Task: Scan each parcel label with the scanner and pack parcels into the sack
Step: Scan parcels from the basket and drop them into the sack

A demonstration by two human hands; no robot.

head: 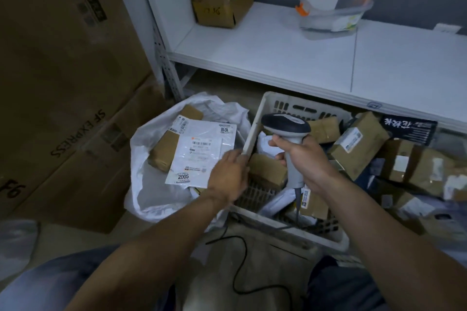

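White slotted plastic crate at centre right holds many brown parcels unscanned; the crumpled white woven sack at centre left holds only a few. Right hand grips the grey handheld scanner; left hand, fingers loose, holds nothing.

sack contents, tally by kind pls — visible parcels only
Brown cardboard boxes: 2, one at the back, one on the left
White flat mailers: 2, labelled 1018 and 2005
Total: 4 visible in the white sack; anything buried beneath is hidden.
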